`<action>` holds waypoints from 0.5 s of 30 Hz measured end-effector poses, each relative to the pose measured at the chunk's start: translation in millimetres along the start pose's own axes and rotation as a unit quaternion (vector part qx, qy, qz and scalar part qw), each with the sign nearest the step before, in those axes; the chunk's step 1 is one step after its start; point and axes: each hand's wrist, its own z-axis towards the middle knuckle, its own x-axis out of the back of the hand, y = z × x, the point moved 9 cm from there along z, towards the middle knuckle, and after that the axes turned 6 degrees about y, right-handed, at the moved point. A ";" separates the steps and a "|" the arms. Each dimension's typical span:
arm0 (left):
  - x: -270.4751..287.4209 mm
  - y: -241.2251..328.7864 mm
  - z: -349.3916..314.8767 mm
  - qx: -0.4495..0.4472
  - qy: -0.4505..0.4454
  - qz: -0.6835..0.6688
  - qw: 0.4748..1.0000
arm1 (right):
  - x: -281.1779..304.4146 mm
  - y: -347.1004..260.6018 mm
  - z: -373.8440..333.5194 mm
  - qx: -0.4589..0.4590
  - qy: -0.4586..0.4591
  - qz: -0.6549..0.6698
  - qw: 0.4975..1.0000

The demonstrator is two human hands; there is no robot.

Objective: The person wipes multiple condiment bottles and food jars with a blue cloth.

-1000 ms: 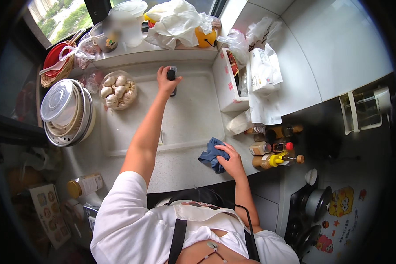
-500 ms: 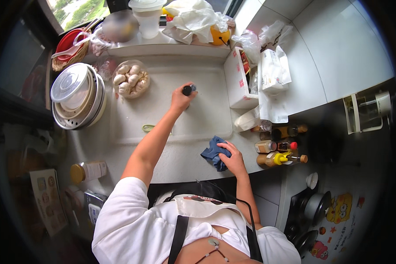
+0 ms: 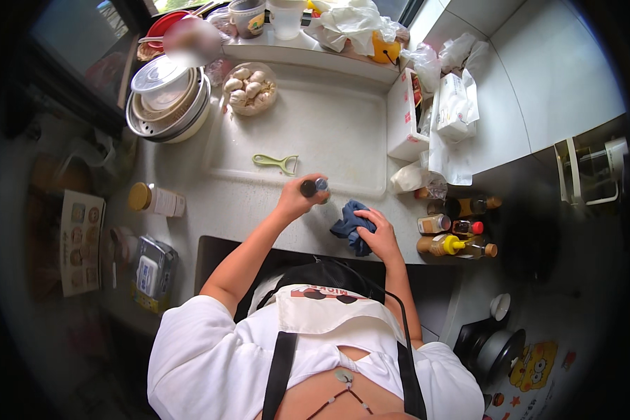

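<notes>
My left hand (image 3: 302,199) is closed round a small bottle with a round black cap (image 3: 308,188). A clear bluish part shows right beside the cap; whether it belongs to the same bottle I cannot tell. This hand is over the counter at the tray's near edge. My right hand (image 3: 380,239) grips a crumpled blue cloth (image 3: 352,227) on the counter, to the right of the left hand. A green peeler (image 3: 276,162) lies on the tray just beyond the left hand. At the tray's far left stands a clear bowl of garlic bulbs (image 3: 250,89).
Stacked bowls and colanders (image 3: 166,99) stand left of the white tray (image 3: 329,115). Several sauce bottles (image 3: 462,225) cluster at the right, near a white box (image 3: 403,115). A jar with a yellow lid (image 3: 157,200) and a wipes pack (image 3: 152,271) are at the left.
My left hand has drawn back from the tray toward me with the bottle, uncovering the peeler. The right hand stays on the cloth. The whole view has shifted.
</notes>
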 end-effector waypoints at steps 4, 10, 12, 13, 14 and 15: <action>15.0 -31.2 -29.9 0.003 0.067 0.066 0.996 | -4.7 -0.8 -8.2 0.015 -0.029 0.023 0.999; 43.7 -33.4 -55.9 -0.024 0.140 0.073 0.987 | -15.6 4.8 -16.4 0.049 -0.052 0.054 0.996; 58.2 -36.5 -60.2 -0.036 0.166 0.073 0.983 | -19.5 3.9 -20.5 0.063 -0.058 0.062 0.994; 63.9 -32.1 -62.6 -0.037 0.181 0.060 0.981 | -21.1 6.3 -21.8 0.061 -0.062 0.066 0.994; 70.4 -31.4 -63.0 -0.035 0.191 0.079 0.978 | -21.3 8.1 -22.7 0.064 -0.057 0.067 0.994; 77.5 -31.2 -63.3 -0.033 0.201 0.097 0.974 | -21.8 10.0 -24.0 0.067 -0.052 0.068 0.994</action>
